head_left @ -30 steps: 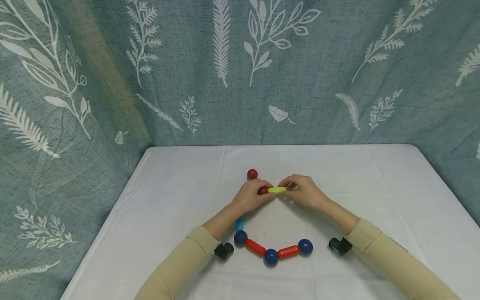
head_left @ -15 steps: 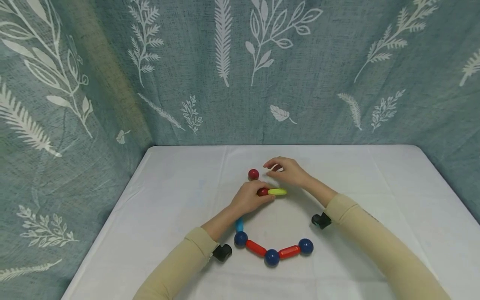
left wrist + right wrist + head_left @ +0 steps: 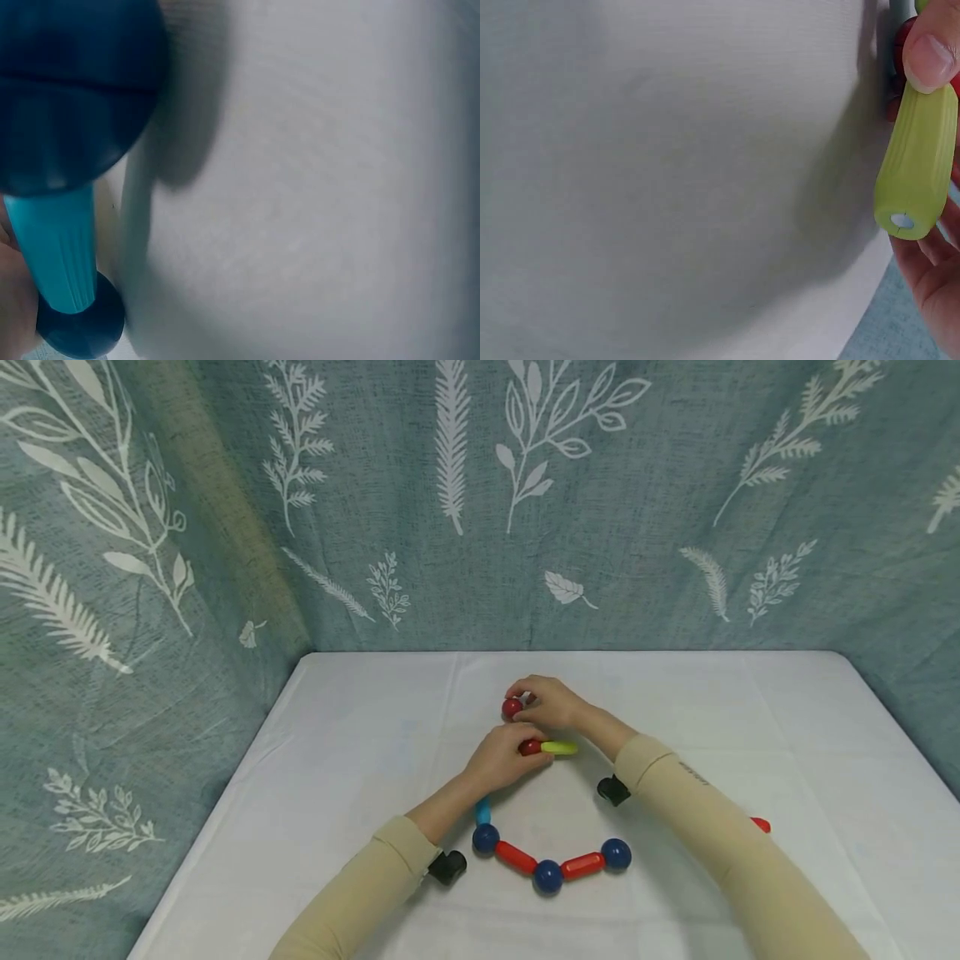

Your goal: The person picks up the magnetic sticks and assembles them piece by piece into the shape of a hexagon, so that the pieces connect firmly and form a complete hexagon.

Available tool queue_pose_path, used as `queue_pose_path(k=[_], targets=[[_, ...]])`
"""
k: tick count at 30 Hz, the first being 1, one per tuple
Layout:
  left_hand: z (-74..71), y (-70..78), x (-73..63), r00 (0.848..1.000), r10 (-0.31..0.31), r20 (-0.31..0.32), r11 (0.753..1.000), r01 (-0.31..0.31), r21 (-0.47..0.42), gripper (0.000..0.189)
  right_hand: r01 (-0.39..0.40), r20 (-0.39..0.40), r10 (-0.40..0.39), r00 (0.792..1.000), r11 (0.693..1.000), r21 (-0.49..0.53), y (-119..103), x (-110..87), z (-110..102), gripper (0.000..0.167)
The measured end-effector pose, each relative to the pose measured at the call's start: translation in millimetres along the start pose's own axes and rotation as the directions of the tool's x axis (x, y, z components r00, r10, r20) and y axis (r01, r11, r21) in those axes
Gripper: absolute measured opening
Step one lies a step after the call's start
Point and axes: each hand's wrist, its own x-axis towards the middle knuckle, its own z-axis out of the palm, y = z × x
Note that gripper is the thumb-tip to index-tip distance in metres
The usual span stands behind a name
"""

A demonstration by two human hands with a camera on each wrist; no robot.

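My left hand (image 3: 502, 756) grips a small red ball (image 3: 529, 747) between thumb and fingers. A yellow-green stick (image 3: 558, 748) sticks out from that ball to the right; a pale round spot marks its free end in the right wrist view. Just behind, my right hand (image 3: 551, 702) holds another red ball (image 3: 512, 707) with its fingertips. Below my left hand runs a light blue stick (image 3: 60, 251), joined to a dark blue ball (image 3: 486, 838). At that stick's far end the left wrist view shows a second dark blue ball (image 3: 82, 322), which my hand hides from the head view.
From the near dark blue ball a chain curves right: a red stick (image 3: 516, 857), a dark blue ball (image 3: 547, 877), another red stick (image 3: 582, 866) and an end ball (image 3: 617, 854). A red piece (image 3: 761, 824) peeks out beside the right sleeve. A white cloth (image 3: 375, 735) covers the table.
My right hand has left the yellow-green stick and moved left and back to the rear red ball. A red piece now shows beside the right sleeve. My left hand keeps its grip.
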Motion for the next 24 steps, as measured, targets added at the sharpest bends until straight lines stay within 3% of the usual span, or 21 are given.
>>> queue_pose_path(k=[6,15,19,24], targets=[[0.5,0.4,0.7,1.0,-0.024,0.016,1.0,0.024,-0.004,0.025,-0.112,-0.058,0.115,0.992,0.992,0.053,11.9,-16.3,-4.4,0.031],[1.3,0.5,1.4,0.994,-0.104,0.036,0.994,0.105,-0.033,0.028,-0.25,-0.113,0.272,0.956,0.952,0.179,31.2,-71.8,-22.2,0.038],[1.8,0.8,1.8,0.992,-0.12,0.037,0.991,0.122,-0.05,0.027,-0.285,-0.108,0.307,0.946,0.941,0.18,36.7,-94.3,-24.0,0.039],[3.2,1.0,2.3,0.991,-0.129,0.034,0.99,0.131,-0.059,0.027,-0.276,-0.1,0.3,0.949,0.94,0.2,36.0,-112.4,-20.8,0.04]])
